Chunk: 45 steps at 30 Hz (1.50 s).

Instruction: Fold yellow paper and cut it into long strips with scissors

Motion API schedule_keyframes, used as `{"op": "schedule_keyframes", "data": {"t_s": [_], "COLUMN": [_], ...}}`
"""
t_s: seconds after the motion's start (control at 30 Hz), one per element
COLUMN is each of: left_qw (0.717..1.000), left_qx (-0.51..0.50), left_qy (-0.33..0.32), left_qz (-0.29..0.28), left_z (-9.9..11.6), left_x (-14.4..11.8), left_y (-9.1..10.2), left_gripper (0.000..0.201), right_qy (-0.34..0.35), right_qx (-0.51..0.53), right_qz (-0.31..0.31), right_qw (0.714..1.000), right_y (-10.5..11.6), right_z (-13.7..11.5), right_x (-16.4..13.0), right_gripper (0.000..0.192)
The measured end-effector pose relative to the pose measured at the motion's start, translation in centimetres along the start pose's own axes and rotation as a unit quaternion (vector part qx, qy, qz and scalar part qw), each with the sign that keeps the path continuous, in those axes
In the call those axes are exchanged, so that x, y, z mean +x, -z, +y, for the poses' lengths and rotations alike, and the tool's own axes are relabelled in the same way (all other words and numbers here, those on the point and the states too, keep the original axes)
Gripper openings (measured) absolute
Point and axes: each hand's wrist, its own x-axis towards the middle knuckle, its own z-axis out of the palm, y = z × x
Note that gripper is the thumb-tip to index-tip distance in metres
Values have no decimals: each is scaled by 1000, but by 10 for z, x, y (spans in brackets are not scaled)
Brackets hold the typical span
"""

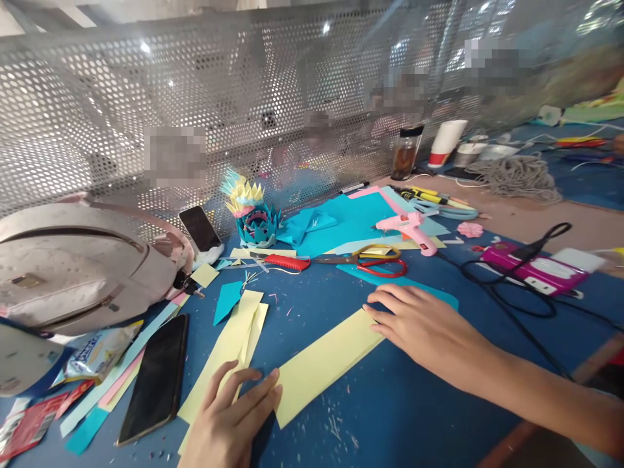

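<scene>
- The left hand [229,419] lies flat at the near edge, fingers spread and pressed on the near end of a yellow paper strip [324,359]; nothing is pinched.
- The right hand [424,328] presses the far end of the same strip, fingers slightly spread and flat – the strip lies slanted on the blue table [414,416] between the 2 hands.
- Risk: the paper looks thin and smooth, so an uneven push from either palm could make it slide or buckle on the table, giving a crooked crease.
- Risk: small paper scraps are scattered on the table near the strip; 1 caught underneath could leave a bump.
- Just left, more yellow strips [234,344] overlap loosely – a sleeve or wrist could drag them along.
- A black phone [156,383] lies flat near the left hand, glossy and slim; an elbow nudge could shove it toward the edge.
- Farther off, scissors [370,260] with red and yellow handles lie near the right hand's fingertips, blades pointing left.
- A pink glue gun [409,227] rests on teal paper [341,218]; I cannot tell whether it is hot.
- A black cable [507,292] loops to the right, where the forearm could snag it.
- At the back, a spiky folded-paper flower [251,211] stands before the perforated metal screen [146,97].
</scene>
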Motion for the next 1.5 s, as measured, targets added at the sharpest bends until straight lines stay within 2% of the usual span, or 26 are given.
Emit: {"op": "schedule_keyframes", "data": {"t_s": [0.13,0.2,0.3,0.37,0.43,0.5,0.57,0.67,0.77,0.87,1.0,1.13,1.23,1.3,1.5], "left_qw": [1000,999,994,988,983,980,980,986,968,942,927,894,864,854,853], "left_qx": [3,29,98,143,170,181,175,93,-49,-123,-167,-243,-295,-312,-300], "left_qy": [27,31,21,30,42,53,68,123,230,301,329,376,407,414,424], "left_qz": [-9,-19,-43,-52,-56,-56,-57,-69,-88,-89,-64,-24,23,35,50], "left_z": [11,17,28,34,41,45,45,35,16,2,-2,2,5,6,5], "left_x": [12,19,30,36,42,48,53,58,60,62,65,66,65,65,64], "left_y": [6,6,3,-1,-3,-3,-1,4,7,6,0,-8,-12,-13,-14], "left_gripper": [38,33,49,45,31,21,22,30,38,47,51,44,40,40,38], "right_qy": [10,28,110,172,211,230,235,173,32,-72,-119,-139,-149,-151,-167], "right_qx": [92,112,155,187,203,206,219,293,417,545,676,732,748,751,746], "right_qz": [-31,-27,-42,-62,-73,-81,-86,-89,-92,-86,-84,-83,-89,-95,-105], "right_qw": [995,993,981,965,953,948,943,936,904,831,722,662,641,636,636], "right_y": [4,8,12,14,15,15,15,11,0,-18,-39,-43,-43,-43,-44], "right_z": [16,21,20,15,9,5,4,8,18,27,34,34,33,32,32], "right_x": [1,4,9,14,19,23,29,40,54,64,68,66,65,65,65], "right_gripper": [25,43,65,64,55,47,39,23,20,36,42,43,45,46,48]}}
